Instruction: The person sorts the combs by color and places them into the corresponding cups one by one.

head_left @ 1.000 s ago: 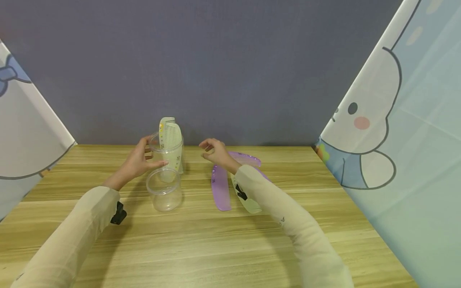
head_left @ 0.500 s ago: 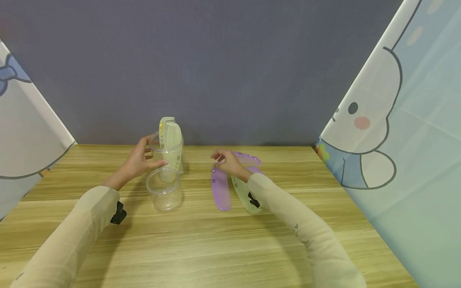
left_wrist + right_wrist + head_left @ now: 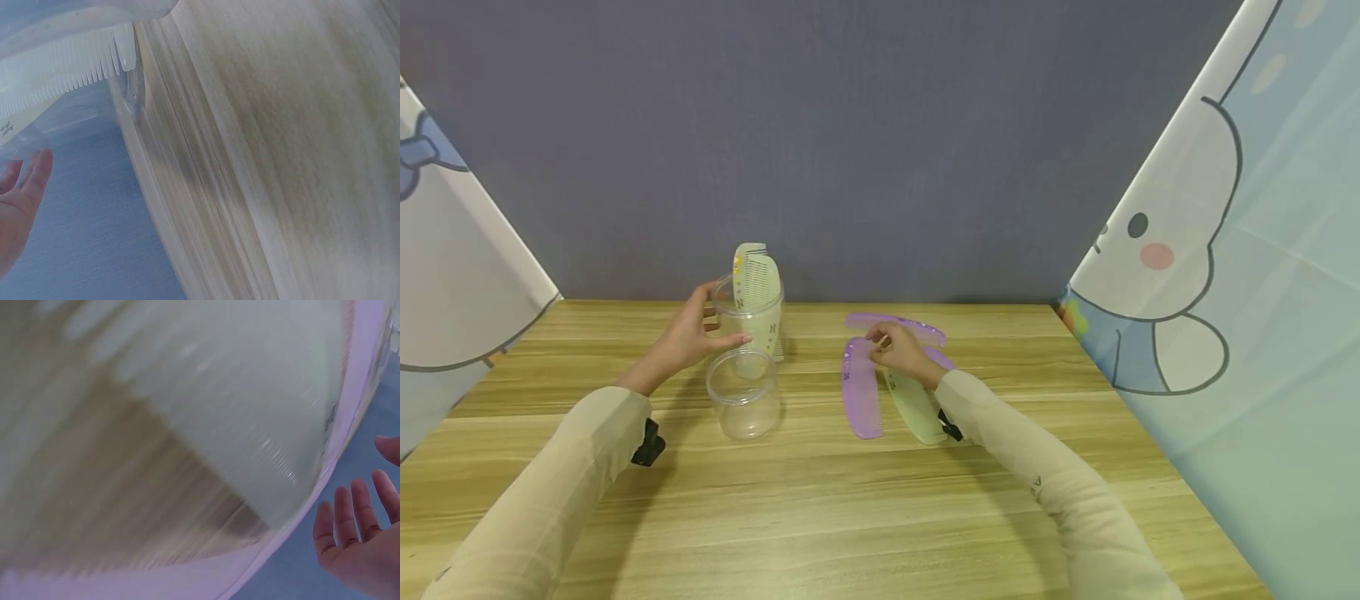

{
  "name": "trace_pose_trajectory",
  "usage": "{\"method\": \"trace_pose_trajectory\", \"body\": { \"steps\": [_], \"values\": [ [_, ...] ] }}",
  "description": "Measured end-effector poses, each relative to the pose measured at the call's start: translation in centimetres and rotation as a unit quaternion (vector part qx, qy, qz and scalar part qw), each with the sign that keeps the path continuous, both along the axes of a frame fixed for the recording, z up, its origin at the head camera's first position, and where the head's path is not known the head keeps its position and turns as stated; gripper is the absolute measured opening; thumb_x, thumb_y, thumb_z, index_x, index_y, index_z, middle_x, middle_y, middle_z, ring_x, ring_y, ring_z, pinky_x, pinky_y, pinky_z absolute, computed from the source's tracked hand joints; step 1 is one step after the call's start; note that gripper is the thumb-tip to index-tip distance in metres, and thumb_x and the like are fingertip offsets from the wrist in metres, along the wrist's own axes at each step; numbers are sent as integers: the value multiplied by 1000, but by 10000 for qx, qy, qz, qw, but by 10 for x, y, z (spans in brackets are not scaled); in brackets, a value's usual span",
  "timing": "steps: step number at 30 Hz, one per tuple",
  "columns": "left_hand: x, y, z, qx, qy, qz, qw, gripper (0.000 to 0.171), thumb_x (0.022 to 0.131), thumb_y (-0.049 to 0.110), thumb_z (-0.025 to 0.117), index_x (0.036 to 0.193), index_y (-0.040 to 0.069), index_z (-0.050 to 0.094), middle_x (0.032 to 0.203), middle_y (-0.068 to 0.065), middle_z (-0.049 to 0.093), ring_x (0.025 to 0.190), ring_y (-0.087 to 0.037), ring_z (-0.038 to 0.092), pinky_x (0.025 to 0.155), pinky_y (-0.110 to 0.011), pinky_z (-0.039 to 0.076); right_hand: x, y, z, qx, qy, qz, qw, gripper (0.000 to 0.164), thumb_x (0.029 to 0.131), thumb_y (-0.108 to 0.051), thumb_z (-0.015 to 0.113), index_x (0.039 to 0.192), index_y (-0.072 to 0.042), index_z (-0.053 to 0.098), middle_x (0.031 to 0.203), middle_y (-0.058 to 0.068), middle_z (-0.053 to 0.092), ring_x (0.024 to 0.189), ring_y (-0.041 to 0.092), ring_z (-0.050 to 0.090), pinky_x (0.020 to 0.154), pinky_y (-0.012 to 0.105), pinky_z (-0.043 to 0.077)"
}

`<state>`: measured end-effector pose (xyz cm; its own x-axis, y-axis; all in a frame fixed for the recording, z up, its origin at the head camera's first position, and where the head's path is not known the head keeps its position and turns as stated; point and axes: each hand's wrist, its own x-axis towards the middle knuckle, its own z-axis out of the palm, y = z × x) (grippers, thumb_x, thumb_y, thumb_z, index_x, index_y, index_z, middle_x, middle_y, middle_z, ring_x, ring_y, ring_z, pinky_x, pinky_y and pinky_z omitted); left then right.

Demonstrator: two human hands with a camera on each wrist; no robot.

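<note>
My left hand (image 3: 691, 337) holds a clear plastic cup (image 3: 724, 325) from its left side, fingers behind and thumb in front. Pale green combs (image 3: 760, 287) stand upright in that cup, their tops above the rim. The left wrist view shows a comb's teeth (image 3: 94, 65) through the plastic. My right hand (image 3: 904, 352) is over the loose combs, its fingers loosely bent and holding nothing visible. Beneath it lies a pale green comb (image 3: 917, 408), partly covering a purple comb (image 3: 938, 359). Another purple comb (image 3: 860, 396) lies to the left.
A second clear cup (image 3: 745, 408) stands directly in front of the held one. One more purple comb (image 3: 898, 323) lies crosswise at the back of the wooden table (image 3: 820, 517). A dark wall (image 3: 880, 167) rises behind the table.
My right hand has moved right, away from the cups and over the loose combs, uncovering more of the purple comb at the back. The left hand stays on the cup.
</note>
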<state>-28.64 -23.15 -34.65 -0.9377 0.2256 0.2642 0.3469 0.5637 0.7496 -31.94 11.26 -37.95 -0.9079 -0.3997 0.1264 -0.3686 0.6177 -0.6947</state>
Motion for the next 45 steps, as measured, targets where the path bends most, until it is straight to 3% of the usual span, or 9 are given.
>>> {"method": "trace_pose_trajectory", "body": {
  "steps": [10,17,34,45],
  "values": [
    [0,0,0,-39,28,1,10000,101,74,29,76,143,-1,8,137,-29,30,121,-52,36,96,-58,41,-5,23,-6,422,-23,-39,9991,34,78,-7,70,109,0,58,113,16,58,101,31,55,88,40,50],
    [-2,0,-2,5,119,-2,9999,100,73,26,78,142,-3,11,136,-30,30,118,-52,39,95,-58,43,-8,33,-5,947,161,-44,9954,39,78,-12,72,112,-2,58,115,17,58,100,32,56,85,41,51],
    [-2,0,-3,-29,126,18,9999,100,72,27,78,141,-4,12,136,-30,30,118,-52,39,94,-57,43,-10,40,-4,967,-124,137,9951,50,77,-18,74,116,3,52,120,21,51,108,39,53,92,44,49],
    [-2,0,-2,-19,160,13,9999,100,73,26,78,141,-4,11,136,-31,29,118,-52,39,94,-58,43,-11,39,-5,1311,15,152,9913,53,76,-26,74,116,1,53,117,19,55,100,29,53,86,40,50]
  ]
}}
